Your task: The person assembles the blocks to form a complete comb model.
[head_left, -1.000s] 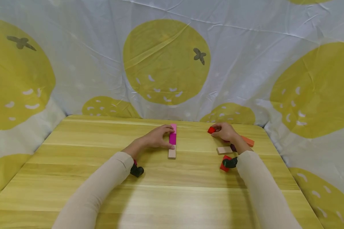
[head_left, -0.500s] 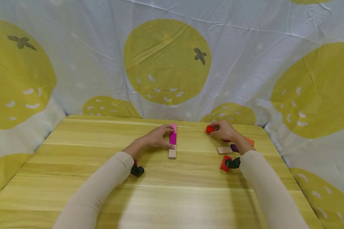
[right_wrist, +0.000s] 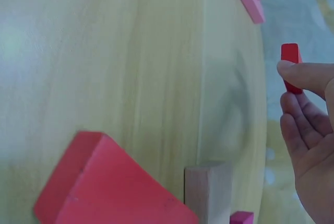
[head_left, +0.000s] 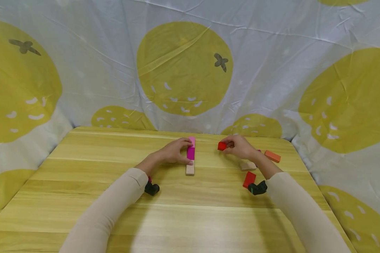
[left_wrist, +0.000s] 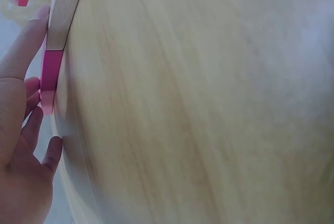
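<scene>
My right hand (head_left: 239, 147) pinches a small red block (head_left: 222, 146) between thumb and fingers, raised above the table in the right wrist view. A straight row on the table joins a light pink block (head_left: 192, 141), a magenta block (head_left: 190, 153) and a plain wooden block (head_left: 190, 170), end to end. My left hand (head_left: 172, 151) rests along the row's left side. Its thumb lies extended against the wooden block, and its fingertips reach the light pink block. The other fingers are loosely bent in the left wrist view.
Right of the row lie a red block (head_left: 249, 179), another wooden block (head_left: 248, 166) and an orange block (head_left: 272, 156). A magenta block (right_wrist: 242, 217) is partly cut off in the right wrist view. The patterned curtain (head_left: 259, 70) hangs behind the table's far edge.
My right hand has moved left with the red block, toward the row. The orange block shows more fully now. My left hand and the row have stayed in place.
</scene>
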Demonstrator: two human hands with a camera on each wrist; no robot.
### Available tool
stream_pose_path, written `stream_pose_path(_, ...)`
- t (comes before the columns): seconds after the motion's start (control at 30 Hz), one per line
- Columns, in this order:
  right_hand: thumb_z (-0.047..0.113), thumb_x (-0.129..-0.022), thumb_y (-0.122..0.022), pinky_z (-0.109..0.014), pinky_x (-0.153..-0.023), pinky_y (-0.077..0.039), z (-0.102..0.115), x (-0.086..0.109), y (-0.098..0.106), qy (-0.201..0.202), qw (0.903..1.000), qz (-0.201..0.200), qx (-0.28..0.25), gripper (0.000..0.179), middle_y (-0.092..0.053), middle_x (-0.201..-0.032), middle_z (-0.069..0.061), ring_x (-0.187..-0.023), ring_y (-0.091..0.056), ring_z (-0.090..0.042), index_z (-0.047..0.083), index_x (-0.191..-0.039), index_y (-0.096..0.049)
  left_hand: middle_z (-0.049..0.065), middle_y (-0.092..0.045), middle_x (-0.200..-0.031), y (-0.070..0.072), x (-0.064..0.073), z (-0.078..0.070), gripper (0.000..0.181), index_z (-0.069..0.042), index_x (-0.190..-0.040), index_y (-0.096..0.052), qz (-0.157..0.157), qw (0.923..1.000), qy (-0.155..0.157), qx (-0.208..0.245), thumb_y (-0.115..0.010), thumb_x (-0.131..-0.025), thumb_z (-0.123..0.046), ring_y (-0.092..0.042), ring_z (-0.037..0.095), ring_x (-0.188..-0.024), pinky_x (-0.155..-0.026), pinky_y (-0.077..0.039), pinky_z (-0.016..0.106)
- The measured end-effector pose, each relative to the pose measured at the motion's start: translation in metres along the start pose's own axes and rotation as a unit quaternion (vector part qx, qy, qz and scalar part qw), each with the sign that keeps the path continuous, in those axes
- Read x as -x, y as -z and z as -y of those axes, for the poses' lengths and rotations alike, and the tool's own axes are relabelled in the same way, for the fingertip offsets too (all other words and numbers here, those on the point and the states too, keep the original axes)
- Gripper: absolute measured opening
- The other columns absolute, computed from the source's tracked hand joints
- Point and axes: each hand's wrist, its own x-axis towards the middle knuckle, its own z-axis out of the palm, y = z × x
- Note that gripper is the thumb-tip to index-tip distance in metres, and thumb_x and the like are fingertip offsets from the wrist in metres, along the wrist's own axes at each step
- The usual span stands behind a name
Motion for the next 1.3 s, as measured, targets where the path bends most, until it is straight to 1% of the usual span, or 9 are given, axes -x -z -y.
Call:
stream_pose_path(0.17, 0.001, -0.091, -0.077, -0.039, -0.086, -0.056, 0.008, 0.003, -0.009, 0.003, 1.0, 0.006, -0.003, 0.04, -0.069, -0.113, -0.015, -0.099, -0.065, -0.028, -0.007, -0.129, -0.066, 0.013, -0.043, -0.158, -0.002, -0.001, 0.002, 0.085, 0.001, -0.147, -0.054, 0.002, 1.0, 0.003, 0.001, -0.087, -0.084, -0.044, -0.034, 0.031, -0.148, -0.122, -0.026, 0.04)
stream_pose_path(0.37, 0.002, -0.09, -0.078, -0.039, -0.087, -0.057, 0.013, 0.009, -0.023, 0.018, 0.9998, 0.011, -0.008, 0.039, -0.07, -0.111, -0.012, -0.098, -0.067, -0.026, -0.004, -0.127, -0.068, 0.014, -0.042, -0.158, -0.003, -0.001, 0.002, 0.085, 0.002, -0.148, -0.053, 0.0, 1.0, 0.001, -0.001, -0.086, -0.084, -0.044, -0.034, 0.033, -0.148, -0.122, -0.026, 0.042)
stream_pose_path(0.53, 0.004, -0.091, -0.079, -0.038, -0.089, -0.057, 0.019, 0.016, -0.035, 0.026, 0.9991, 0.025, -0.023, 0.04, -0.069, -0.113, -0.01, -0.099, -0.067, -0.024, -0.003, -0.128, -0.068, 0.015, -0.042, -0.158, -0.003, 0.0, 0.001, 0.085, 0.003, -0.148, -0.053, 0.0, 1.0, 0.0, 0.0, -0.086, -0.085, -0.043, -0.034, 0.033, -0.148, -0.122, -0.026, 0.042)
stream_pose_path(0.7, 0.007, -0.09, -0.081, -0.038, -0.093, -0.056, 0.027, 0.018, -0.045, 0.038, 0.9986, 0.033, -0.016, 0.04, -0.07, -0.115, -0.008, -0.101, -0.066, -0.022, -0.002, -0.127, -0.069, 0.015, -0.042, -0.158, -0.003, 0.0, 0.0, 0.085, 0.003, -0.148, -0.053, 0.0, 1.0, 0.001, 0.006, -0.087, -0.084, -0.042, -0.034, 0.033, -0.148, -0.122, -0.026, 0.042)
stream_pose_path(0.83, 0.007, -0.09, -0.081, -0.038, -0.095, -0.055, 0.034, 0.02, -0.053, 0.062, 0.9972, 0.042, -0.006, 0.037, -0.071, -0.114, -0.006, -0.101, -0.067, -0.02, -0.001, -0.125, -0.071, 0.015, -0.041, -0.159, -0.004, 0.0, 0.0, 0.085, 0.003, -0.148, -0.053, -0.001, 0.9999, 0.004, 0.009, -0.087, -0.085, -0.043, -0.034, 0.033, -0.148, -0.122, -0.026, 0.043)
stream_pose_path(1.13, 0.007, -0.088, -0.084, -0.029, -0.088, -0.057, 0.052, 0.028, -0.076, 0.108, 0.9906, 0.084, -0.015, 0.033, -0.072, -0.106, 0.001, -0.095, -0.069, -0.013, 0.003, -0.118, -0.072, 0.014, -0.041, -0.159, -0.004, 0.0, 0.0, 0.087, 0.003, -0.149, -0.052, -0.003, 1.0, -0.004, 0.004, -0.086, -0.085, -0.044, -0.034, 0.033, -0.148, -0.122, -0.026, 0.043)
stream_pose_path(1.3, 0.006, -0.086, -0.085, -0.029, -0.089, -0.056, 0.062, 0.03, -0.086, 0.121, 0.9892, 0.081, -0.016, 0.032, -0.071, -0.106, 0.004, -0.097, -0.067, -0.012, 0.006, -0.115, -0.072, 0.015, -0.041, -0.159, -0.003, 0.001, 0.0, 0.087, 0.003, -0.149, -0.051, -0.007, 0.9999, -0.002, 0.009, -0.087, -0.084, -0.043, -0.034, 0.033, -0.148, -0.121, -0.027, 0.044)
